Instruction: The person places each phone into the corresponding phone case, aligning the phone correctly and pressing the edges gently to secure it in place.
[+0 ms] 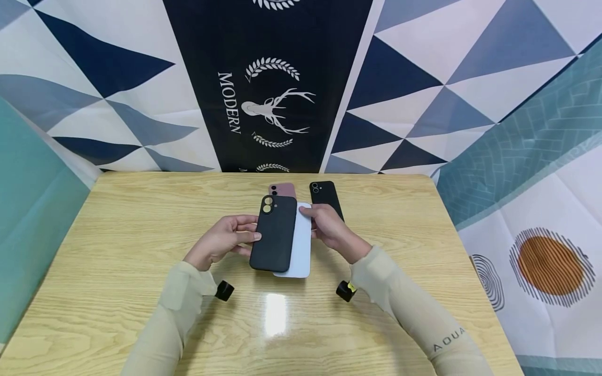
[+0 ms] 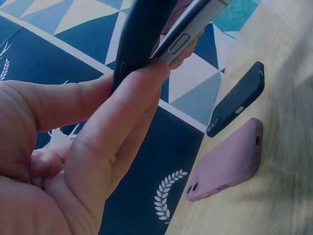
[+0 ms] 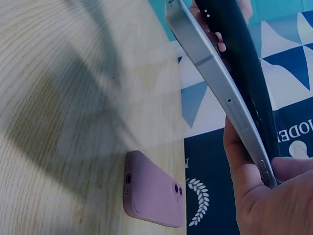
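Note:
My left hand [image 1: 223, 240] grips a black phone case [image 1: 275, 235] by its left edge, thumb on the outer back and fingers behind. Two round camera cutouts show at the case's top left. My right hand [image 1: 331, 227] pinches a silver-edged phone [image 1: 302, 245] with a pale face near its upper right corner. In the head view the case overlaps the phone's left part. Seen edge-on in the right wrist view, the phone [image 3: 215, 78] and the case [image 3: 244, 68] lean close together, with a narrow gap between them.
Behind the hands, a pink-cased phone [image 1: 284, 189] and a black-cased phone [image 1: 325, 193] lie on the wooden table [image 1: 141, 209], camera ends away from me. Patterned cloth [image 1: 282, 52] hangs beyond the far edge. Small black blocks [image 1: 224, 290] sit by both wrists.

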`<state>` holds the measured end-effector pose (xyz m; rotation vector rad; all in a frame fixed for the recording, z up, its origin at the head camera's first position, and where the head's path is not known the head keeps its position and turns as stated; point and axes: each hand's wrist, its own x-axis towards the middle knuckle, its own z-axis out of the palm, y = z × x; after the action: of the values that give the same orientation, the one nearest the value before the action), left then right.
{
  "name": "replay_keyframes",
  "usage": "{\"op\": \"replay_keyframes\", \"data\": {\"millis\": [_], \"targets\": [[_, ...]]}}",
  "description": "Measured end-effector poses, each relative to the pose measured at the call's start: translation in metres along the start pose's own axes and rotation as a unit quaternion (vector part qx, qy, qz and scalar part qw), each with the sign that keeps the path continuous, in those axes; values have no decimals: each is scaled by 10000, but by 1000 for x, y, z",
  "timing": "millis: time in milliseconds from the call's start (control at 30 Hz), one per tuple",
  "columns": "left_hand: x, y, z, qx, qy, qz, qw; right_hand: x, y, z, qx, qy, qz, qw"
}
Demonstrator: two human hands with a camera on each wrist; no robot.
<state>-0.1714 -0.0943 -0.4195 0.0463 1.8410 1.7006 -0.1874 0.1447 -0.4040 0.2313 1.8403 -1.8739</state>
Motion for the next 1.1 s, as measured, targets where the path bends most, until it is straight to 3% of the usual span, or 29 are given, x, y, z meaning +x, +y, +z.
{"op": "replay_keyframes", "data": {"millis": [300, 1100], "targets": [[0, 2, 4, 146, 125, -12, 9998, 2, -2, 1, 361, 19, 86, 9993], [3, 2, 10, 183, -38, 62, 9998, 4, -3, 2, 918, -215, 262, 9952]]}}
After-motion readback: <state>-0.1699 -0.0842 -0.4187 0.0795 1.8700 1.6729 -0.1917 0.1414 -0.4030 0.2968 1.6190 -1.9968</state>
